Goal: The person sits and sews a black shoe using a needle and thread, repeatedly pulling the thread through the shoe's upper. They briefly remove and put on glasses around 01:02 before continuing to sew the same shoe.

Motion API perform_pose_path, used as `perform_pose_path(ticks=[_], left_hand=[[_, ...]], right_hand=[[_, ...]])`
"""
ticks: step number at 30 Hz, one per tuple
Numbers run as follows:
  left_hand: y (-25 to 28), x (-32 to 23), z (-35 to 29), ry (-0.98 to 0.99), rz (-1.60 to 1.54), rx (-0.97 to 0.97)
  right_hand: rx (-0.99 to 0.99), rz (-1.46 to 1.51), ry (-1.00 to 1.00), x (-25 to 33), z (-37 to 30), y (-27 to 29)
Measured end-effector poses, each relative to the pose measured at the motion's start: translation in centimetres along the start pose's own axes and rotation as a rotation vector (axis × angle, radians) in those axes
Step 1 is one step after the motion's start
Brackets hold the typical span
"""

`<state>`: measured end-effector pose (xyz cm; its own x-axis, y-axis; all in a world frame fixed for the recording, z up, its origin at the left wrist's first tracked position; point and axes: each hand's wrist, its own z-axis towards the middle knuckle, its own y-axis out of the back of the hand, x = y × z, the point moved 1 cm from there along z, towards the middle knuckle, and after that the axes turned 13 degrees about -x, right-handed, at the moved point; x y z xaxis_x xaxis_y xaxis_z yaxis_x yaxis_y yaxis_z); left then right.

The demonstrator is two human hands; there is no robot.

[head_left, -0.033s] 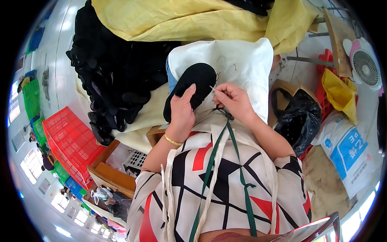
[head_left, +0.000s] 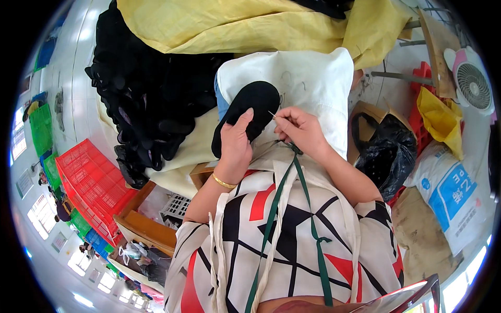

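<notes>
My left hand [head_left: 236, 145] grips a long black shoe [head_left: 259, 103], its rounded end pointing away from me and its thumb side pressed on the dark surface. Just right of it, my right hand [head_left: 301, 129] pinches a thin needle [head_left: 271, 113], whose tip points at the shoe's edge. I cannot tell whether the tip touches it. Both hands are above a white cloth [head_left: 323, 78] spread over my lap, with a few curled dark threads on it. At the left lies a big heap of black shoes [head_left: 156, 88], hard to tell apart.
Yellow sheeting [head_left: 250, 26] stretches across the far side. At the left stand a red plastic crate [head_left: 91, 182] and a wooden drawer [head_left: 151, 227]. At the right are a black plastic bag [head_left: 386, 151], a white sack [head_left: 449, 193] and a small fan [head_left: 472, 81].
My right hand with the needle has shifted slightly left, closer to the shoe. My left hand and the shoe stay where they were.
</notes>
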<state>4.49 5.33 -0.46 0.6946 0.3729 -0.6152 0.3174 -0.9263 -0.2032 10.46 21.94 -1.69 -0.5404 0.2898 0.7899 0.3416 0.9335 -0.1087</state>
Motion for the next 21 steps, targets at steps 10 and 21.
perform_pose_path(ticks=[10, 21], left_hand=[[-0.1, 0.1, 0.3, 0.044, -0.049, -0.032], [0.5, 0.4, 0.6, 0.056, -0.037, -0.011]], right_hand=[[0.014, -0.194, 0.109, 0.7, 1.0, -1.8], [0.019, -0.270, 0.163, 0.6, 1.2, -1.6]])
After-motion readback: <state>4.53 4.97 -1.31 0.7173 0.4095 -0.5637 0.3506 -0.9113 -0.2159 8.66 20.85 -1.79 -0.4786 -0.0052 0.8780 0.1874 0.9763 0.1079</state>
